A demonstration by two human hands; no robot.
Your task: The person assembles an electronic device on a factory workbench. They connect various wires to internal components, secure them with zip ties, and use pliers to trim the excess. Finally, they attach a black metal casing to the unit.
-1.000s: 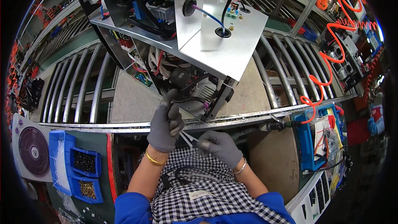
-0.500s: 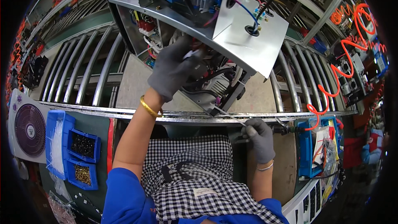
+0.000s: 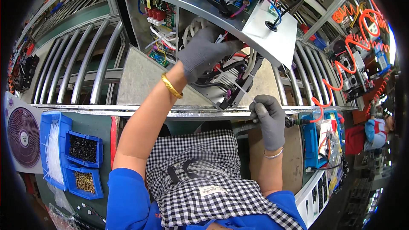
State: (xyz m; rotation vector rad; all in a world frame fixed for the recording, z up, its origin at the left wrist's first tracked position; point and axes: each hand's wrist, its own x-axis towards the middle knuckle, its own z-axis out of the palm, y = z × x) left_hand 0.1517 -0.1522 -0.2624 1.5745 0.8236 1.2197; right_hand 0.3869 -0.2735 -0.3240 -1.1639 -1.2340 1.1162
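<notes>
An open metal machine chassis (image 3: 272, 38) full of wiring and circuit boards stands on a board on the roller conveyor (image 3: 89, 64). My left hand (image 3: 202, 53), in a grey glove with a gold bangle at the wrist, reaches into the chassis among black and white cables and grips a white cable tie (image 3: 232, 83). My right hand (image 3: 268, 117), also gloved, rests at the conveyor's front rail and is closed around a dark tool handle (image 3: 294, 122) joined to an orange coiled hose (image 3: 324, 98).
Blue bins (image 3: 81, 162) with dark and brass screws and white ties sit at lower left beside a purple fan (image 3: 21, 138). A blue tray (image 3: 317, 145) lies at right. Orange coiled hoses (image 3: 362, 30) hang upper right. Another person in blue (image 3: 377, 130) stands far right.
My left hand has gone up from the front rail deep into the chassis. My right hand slid right along the rail and closed on the tool handle. The view moved closer.
</notes>
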